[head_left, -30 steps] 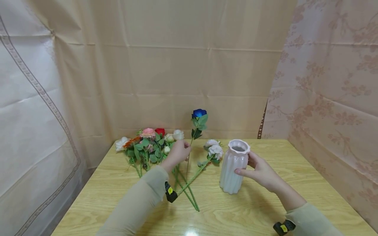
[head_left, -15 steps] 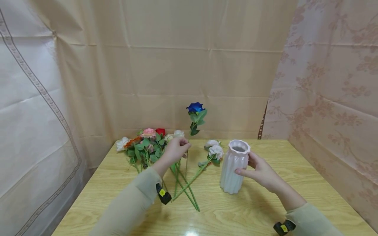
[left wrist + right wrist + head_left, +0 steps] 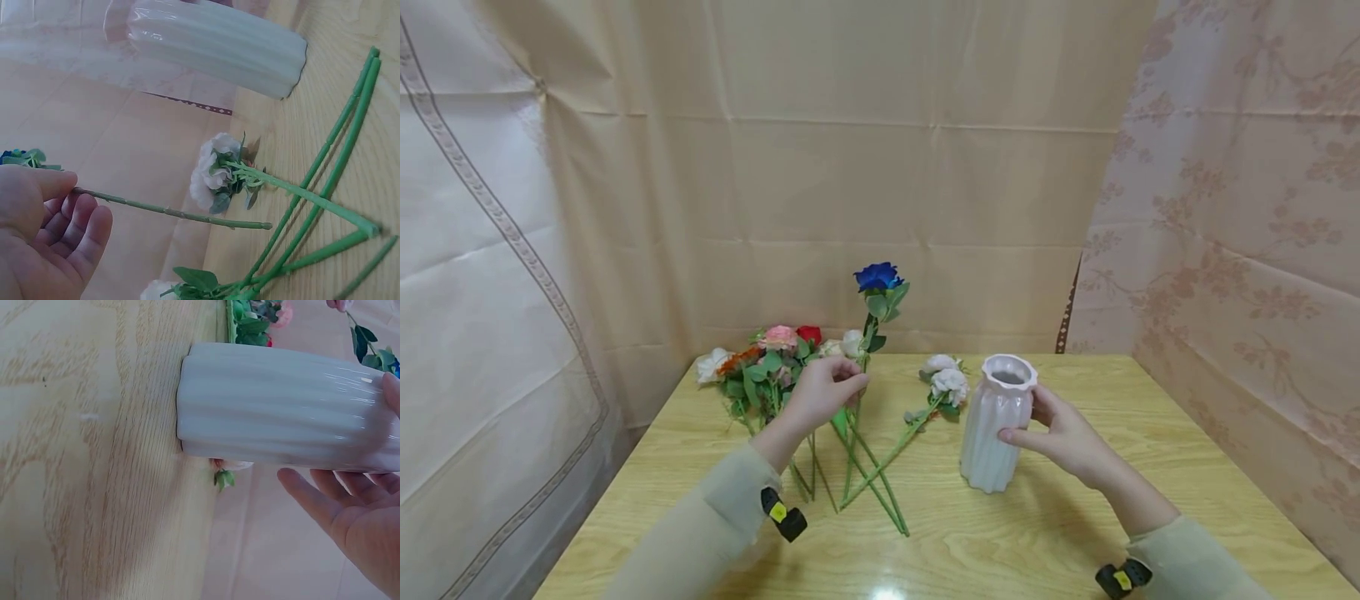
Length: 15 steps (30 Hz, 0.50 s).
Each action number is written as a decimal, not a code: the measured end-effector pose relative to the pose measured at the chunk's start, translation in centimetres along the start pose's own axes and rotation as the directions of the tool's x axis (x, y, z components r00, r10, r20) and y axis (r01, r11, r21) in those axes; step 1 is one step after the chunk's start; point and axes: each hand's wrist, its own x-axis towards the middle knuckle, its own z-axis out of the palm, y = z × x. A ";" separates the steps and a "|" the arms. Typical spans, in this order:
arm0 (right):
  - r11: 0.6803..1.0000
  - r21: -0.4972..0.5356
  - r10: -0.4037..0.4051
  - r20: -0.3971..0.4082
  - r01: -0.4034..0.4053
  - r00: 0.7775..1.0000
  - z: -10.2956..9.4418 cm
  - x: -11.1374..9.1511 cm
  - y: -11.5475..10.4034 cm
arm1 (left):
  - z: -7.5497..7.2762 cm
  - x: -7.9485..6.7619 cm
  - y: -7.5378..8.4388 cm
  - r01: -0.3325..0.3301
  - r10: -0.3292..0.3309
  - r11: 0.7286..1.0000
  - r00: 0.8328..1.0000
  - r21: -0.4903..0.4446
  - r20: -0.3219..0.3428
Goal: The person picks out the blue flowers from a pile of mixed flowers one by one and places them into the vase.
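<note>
A: Where is the ruffled blue rose with the thin green stem [image 3: 877,277]?

B: Its bloom stands above the person's left hand [image 3: 822,390], whose thumb and fingers are pinched together on the stem, below the leaves.

A: Does the head view show the stem under that pinch?

B: Only poorly — it blends in with other stems there. The left wrist view sets it out plainly: a bare length runs from the fingertips down to its end. Whether that end touches the table cannot be told.

A: And the right hand [image 3: 1067,433]?

B: It is clamped on the upper part of a tall, glossy white, ribbed vase that looks ceramic [image 3: 992,433], thumb on the near side and fingers beyond. Only the head view looks down into the scalloped mouth; the right wrist view shows the base resting on the pale wood-grain table [image 3: 1150,467], below the grip.

A: What lies between the two grips?

B: White ruffled blooms on a green stem [image 3: 950,385], just left of the vase. The left wrist view makes clear that their stem crosses a pair of long green stems [image 3: 354,132].

A: Beyond the left hand?

B: A leafy heap of pink, red, orange and white blooms [image 3: 772,362] — left of that pinch.
</note>
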 end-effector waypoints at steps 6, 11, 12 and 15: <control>1.000 0.004 -0.012 0.000 0.012 1.000 -0.1 -0.1 -0.3 | -0.8 -1.1 0.2 0.015 -0.015 0.999 1.000 -0.029 -0.004; 0.999 0.034 0.006 -0.015 -0.005 1.000 -0.5 -0.2 -0.9 | -1.4 -1.8 0.3 0.011 -0.011 0.999 1.000 -0.038 0.005; 0.999 0.039 0.005 -0.021 -0.004 1.000 -0.6 -0.2 -1.1 | -1.5 -1.9 0.4 0.011 -0.011 0.999 1.000 -0.039 0.007; 0.999 0.047 -0.005 -0.054 0.007 0.999 -1.1 -0.3 -1.7 | -1.9 -2.3 0.5 0.003 -0.003 1.000 1.000 -0.030 0.003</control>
